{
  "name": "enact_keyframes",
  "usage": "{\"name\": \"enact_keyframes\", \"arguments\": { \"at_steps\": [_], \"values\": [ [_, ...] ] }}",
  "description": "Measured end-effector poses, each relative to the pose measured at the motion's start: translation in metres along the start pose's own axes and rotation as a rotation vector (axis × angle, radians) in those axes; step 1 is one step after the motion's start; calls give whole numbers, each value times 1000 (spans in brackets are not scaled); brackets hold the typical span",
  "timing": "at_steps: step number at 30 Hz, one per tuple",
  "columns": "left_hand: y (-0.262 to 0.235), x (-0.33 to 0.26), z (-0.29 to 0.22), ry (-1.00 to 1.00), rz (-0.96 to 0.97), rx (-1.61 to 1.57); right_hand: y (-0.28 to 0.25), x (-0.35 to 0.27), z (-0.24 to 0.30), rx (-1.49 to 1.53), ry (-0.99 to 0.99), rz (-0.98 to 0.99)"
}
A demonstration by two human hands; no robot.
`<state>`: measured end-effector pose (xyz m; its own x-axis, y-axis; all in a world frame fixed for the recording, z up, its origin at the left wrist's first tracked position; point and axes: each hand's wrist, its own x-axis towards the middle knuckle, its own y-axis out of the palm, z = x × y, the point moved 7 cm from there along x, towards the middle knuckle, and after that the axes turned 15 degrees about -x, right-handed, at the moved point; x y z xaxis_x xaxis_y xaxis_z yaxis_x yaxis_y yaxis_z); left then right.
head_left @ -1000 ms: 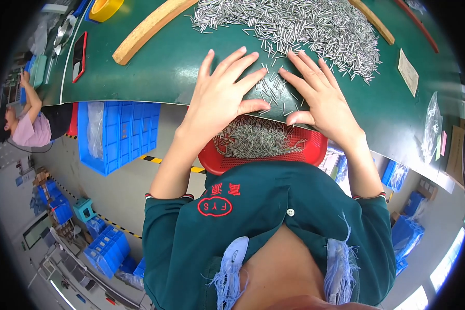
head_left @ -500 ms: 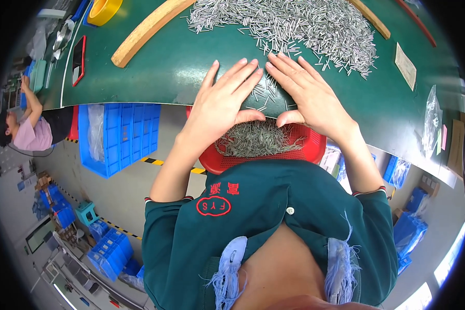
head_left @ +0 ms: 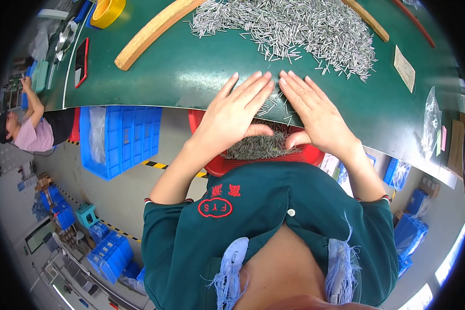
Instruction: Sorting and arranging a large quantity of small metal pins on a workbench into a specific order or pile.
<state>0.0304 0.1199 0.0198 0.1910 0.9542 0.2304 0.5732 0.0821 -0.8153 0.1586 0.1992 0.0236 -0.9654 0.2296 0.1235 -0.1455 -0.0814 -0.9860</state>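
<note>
My left hand [head_left: 235, 111] lies palm down at the near edge of the green tabletop [head_left: 165, 88], fingers stretched out and thumb apart. Mirroring it, my right hand [head_left: 320, 113] is flat with its fingers extended. The fingertips of both nearly meet, and a few small metal pins [head_left: 287, 106] lie on the tabletop between the hands. Below the edge, against my body, a red plastic basket [head_left: 219, 166] contains many more pins [head_left: 253, 148]. A large heap of silvery pins [head_left: 294, 28] spreads farther back on the table. Both palms are hidden from view.
Curved wooden strips [head_left: 150, 36] [head_left: 369, 21] flank the heap. A phone [head_left: 81, 62], yellow tape roll [head_left: 107, 13], paper card [head_left: 404, 68] and clear plastic bag [head_left: 431, 121] lie on the table. Blue crates [head_left: 126, 137] stand at left, where another person [head_left: 33, 129] sits.
Both hands have slid toward me, nearer the table edge, drawing the loose pins between them along. A wider gap now separates my fingertips from the large heap.
</note>
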Motion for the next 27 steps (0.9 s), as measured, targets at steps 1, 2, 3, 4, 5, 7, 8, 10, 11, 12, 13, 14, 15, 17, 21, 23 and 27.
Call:
{"name": "enact_keyframes", "arguments": {
  "at_steps": [1, 2, 3, 4, 5, 7, 8, 10, 11, 12, 13, 14, 15, 17, 21, 23, 27],
  "values": [
    [1, -4, -4, 6, 31, -24, -1, -2, 4, 36, -23, -7],
    [2, -9, -11, 16, 39, -44, -3, -3, 10, 60, -47, 1],
    [2, -17, -12, 19, 41, -44, -4, -6, 13, 59, -44, 0],
    [1, -27, -11, 46, 22, -145, -3, -10, 18, 123, -71, 15],
    [-3, -35, -10, 74, 7, -246, -1, -13, 22, 189, -96, 27],
    [-16, -37, -7, 102, -82, -396, -6, -16, 25, 290, -132, 22],
    [-28, -36, -7, 93, -167, -339, -6, -18, 24, 398, -154, 24],
    [-36, -29, -4, 35, -325, -194, -14, -16, 20, 537, -146, -78],
    [-33, -18, -1, 39, -325, -192, -16, -13, 15, 535, -145, -83],
    [-32, -8, 5, 0, -341, -105, -21, -11, 6, 463, -104, -147],
    [-32, 2, 11, -39, -357, -18, -27, -9, -4, 390, -62, -211],
    [-30, 14, 12, -37, -342, 27, -31, -9, -15, 346, -2, -271],
    [-29, 20, 13, -34, -343, 29, -36, -10, -25, 302, 58, -331],
    [-22, 29, 18, -85, -259, 127, -27, -23, -46, 456, 208, -440],
    [-18, 31, 18, -36, -211, 183, -20, -34, -57, 625, 362, -553],
    [-22, 28, 18, -26, -203, 216, -18, -33, -59, 601, 349, -543],
    [-46, 11, 27, -17, -178, 343, -19, -33, -59, 530, 331, -536]
  ]
}}
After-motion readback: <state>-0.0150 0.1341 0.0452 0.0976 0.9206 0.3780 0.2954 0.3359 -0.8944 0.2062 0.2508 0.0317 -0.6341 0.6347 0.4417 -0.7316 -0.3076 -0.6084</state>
